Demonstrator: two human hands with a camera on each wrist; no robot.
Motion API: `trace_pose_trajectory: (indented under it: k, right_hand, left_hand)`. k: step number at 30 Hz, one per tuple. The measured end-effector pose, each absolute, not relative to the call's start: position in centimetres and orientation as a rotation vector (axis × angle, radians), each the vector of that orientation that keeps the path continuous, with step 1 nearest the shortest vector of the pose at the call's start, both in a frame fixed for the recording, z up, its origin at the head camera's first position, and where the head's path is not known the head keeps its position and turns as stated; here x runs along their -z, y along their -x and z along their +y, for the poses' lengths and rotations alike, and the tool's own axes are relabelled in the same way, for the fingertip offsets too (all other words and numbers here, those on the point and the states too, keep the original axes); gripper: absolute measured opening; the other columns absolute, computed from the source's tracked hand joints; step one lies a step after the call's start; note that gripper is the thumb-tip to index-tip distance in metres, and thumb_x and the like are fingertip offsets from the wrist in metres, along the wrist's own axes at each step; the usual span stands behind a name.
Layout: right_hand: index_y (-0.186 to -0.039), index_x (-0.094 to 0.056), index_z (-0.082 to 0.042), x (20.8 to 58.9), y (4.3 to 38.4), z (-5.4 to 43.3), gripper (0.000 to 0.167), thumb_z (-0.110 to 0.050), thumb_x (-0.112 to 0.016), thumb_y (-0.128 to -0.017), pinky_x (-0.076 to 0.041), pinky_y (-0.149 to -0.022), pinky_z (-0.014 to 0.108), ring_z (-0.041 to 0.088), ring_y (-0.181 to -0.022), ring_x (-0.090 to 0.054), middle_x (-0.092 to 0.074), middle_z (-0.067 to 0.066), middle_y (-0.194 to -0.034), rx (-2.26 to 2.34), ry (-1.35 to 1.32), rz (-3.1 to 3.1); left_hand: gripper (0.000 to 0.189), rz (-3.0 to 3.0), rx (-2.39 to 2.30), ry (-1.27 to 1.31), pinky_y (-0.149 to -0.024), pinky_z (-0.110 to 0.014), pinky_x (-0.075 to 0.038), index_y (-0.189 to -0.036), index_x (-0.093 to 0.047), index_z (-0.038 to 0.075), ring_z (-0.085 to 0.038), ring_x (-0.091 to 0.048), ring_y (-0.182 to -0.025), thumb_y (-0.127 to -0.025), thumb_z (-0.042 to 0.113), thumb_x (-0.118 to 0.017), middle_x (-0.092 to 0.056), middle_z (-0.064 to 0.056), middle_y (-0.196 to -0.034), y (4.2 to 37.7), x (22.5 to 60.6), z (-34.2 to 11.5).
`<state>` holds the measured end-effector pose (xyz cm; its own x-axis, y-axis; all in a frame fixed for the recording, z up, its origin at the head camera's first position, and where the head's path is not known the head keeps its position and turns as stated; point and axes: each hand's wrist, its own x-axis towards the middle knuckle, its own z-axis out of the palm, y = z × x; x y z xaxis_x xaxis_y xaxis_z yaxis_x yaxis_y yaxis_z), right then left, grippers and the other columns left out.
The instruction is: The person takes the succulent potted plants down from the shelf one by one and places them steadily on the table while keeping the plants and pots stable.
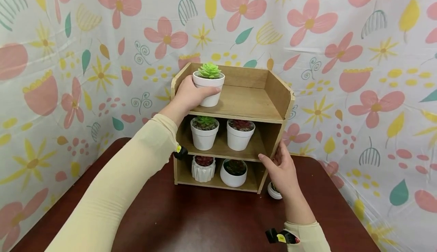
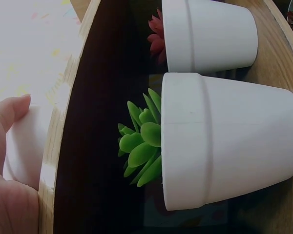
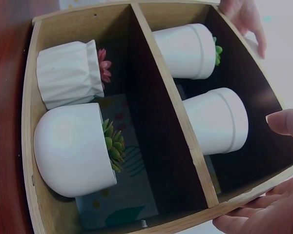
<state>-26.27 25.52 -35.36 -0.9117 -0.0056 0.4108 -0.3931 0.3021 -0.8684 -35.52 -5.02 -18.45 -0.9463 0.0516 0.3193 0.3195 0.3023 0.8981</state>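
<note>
**Cream sleeves [image 1: 112, 191] before a wooden shelf [image 1: 250, 102]**

Nearest of all, the left sleeve leads to the left hand [image 1: 191, 93] at the shelf's top left, its thumb across the front and fingers curled round a white pot [image 1: 209, 81]. That grip on the side probably spares the bright green succulent [image 1: 209, 70] above the rim. The pot is at the top board's front left; whether it touches the wood, I cannot tell.

At the shelf's right side, the right hand [image 1: 281, 170] is spread, fingers along the outer panel and thumb in front, holding no pot, likely to steady the frame.

On the shelf's middle tier, a green-planted pot [image 1: 205, 138] and a red-planted pot [image 1: 240, 138] stand apart, perhaps so both show. The bottom tier bears a faceted pot [image 1: 203, 173] and a rounded pot [image 1: 233, 178]. Just right of the shelf sits a small pot [image 1: 274, 194] (partly hidden by the hand).
</note>
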Motion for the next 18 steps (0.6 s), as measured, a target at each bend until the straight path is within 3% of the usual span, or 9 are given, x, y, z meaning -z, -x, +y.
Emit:
trace_pose_trajectory:
  k: [3,7,12,18]
  right_hand:
    - [-0.167,-0.009,-0.028,35.39,26.24,25.63,0.087,-0.022,-0.067,-0.101,-0.043,-0.101,0.007,0.028,-0.154,-0.035,-0.031,0.011,-0.168,-1.647,-0.357,-2.246]
    - [-0.167,-0.009,-0.029,35.42,26.22,25.69,0.087,-0.021,-0.066,-0.102,-0.043,-0.11,0.02,0.028,-0.154,-0.034,-0.03,0.01,-0.168,-1.644,-0.352,-2.249]
    - [-0.166,-0.006,-0.03,35.52,26.2,25.59,0.088,-0.025,-0.066,-0.102,-0.042,-0.115,0.029,0.027,-0.155,-0.032,-0.027,0.008,-0.17,-1.642,-0.347,-2.275]
    - [-0.167,-0.006,-0.027,35.44,26.24,25.62,0.089,-0.023,-0.066,-0.102,-0.033,-0.122,0.054,0.028,-0.158,-0.027,-0.024,0.008,-0.171,-1.659,-0.365,-2.241]
  left_hand:
    - [0.084,-2.348,1.704,0.331,-0.108,-0.039,-0.048,-0.148,-0.044,0.014,-0.021,-0.057,-0.123,-0.081,0.042,-0.085,-0.057,-0.005,-0.139,35.31,18.61,-4.9]
    - [0.085,-2.34,1.692,0.344,-0.108,-0.039,-0.049,-0.149,-0.044,0.014,-0.021,-0.058,-0.123,-0.081,0.044,-0.085,-0.058,-0.005,-0.139,35.21,18.72,-4.82]
    - [0.089,-2.36,1.674,0.31,-0.109,-0.039,-0.048,-0.152,-0.042,0.016,-0.02,-0.056,-0.125,-0.08,0.047,-0.085,-0.056,-0.004,-0.141,35.04,18.81,-5.02]
    - [0.092,-2.365,1.623,0.314,-0.109,-0.04,-0.048,-0.152,-0.041,0.014,-0.021,-0.056,-0.126,-0.08,0.049,-0.085,-0.055,-0.005,-0.143,34.98,18.67,-4.99]
